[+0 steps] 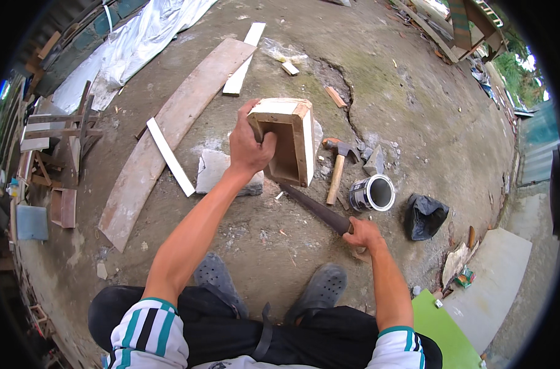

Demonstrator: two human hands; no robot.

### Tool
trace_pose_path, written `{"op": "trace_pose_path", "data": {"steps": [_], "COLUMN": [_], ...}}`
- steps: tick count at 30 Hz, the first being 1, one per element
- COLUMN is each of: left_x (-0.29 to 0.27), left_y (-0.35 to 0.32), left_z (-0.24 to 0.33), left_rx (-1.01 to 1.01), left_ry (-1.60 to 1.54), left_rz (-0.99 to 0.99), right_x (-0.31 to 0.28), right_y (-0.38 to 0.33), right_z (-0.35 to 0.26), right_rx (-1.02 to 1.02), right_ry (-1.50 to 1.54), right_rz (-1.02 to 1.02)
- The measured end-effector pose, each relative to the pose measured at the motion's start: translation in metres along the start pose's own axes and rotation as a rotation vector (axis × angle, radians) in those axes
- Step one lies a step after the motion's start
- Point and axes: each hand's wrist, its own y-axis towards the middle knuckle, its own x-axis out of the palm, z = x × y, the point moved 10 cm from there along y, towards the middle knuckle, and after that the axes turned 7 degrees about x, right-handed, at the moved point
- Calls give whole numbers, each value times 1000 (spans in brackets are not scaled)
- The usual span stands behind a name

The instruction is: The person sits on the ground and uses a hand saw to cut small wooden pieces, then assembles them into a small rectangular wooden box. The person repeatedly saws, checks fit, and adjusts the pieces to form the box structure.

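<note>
Left hand (pixel 250 146) clamped on the left wall of an open-sided wooden box (pixel 287 140), thumb on the outer face, fingers curled inside the hollow; right hand (pixel 364 234) closed around the handle of a hand saw (pixel 314 207), whose dark blade runs up-left to the box's lower edge. Box sits at frame centre, tipped so its opening faces the camera, propped on a flat stone slab (pixel 217 171) on the bare concrete ground (pixel 415 111). Hands well apart, each on its own thing. To saw well here, judging from the pose: keep the left grip firm and the fingers inside clear of the blade line, press the box down on the slab so it does not rock, keep the blade flat along the bottom edge, use long light strokes. Whether the teeth are biting wood, cannot tell. Just right of the box: a claw hammer (pixel 337 169) with wooden handle, then an open metal tin (pixel 373 193), then a black plastic bag (pixel 424 216) further right. Left of centre a long plank (pixel 169 129) and a white strip of wood (pixel 170 156) lie diagonally. Grey clogs (pixel 320 289) at lower centre.
</note>
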Motion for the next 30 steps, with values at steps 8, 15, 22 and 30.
{"op": "trace_pose_path", "data": {"steps": [8,15,22,30], "left_x": [-35,-44,-60,-68], "left_y": [-2,-29,-48,-54], "left_z": [21,-1,-5,-18], "left_rx": [-180,-262,-363,-367], "left_ry": [321,448,517,443], "left_rz": [-193,-305,-356,-272], "right_x": [-21,-107,-178,-161], "right_y": [6,35,-7,2], "right_z": [-21,-118,-230,-261], "right_rx": [49,-144,-444,-537], "right_ry": [-179,783,1210,1373], "right_rz": [110,445,549,262]}}
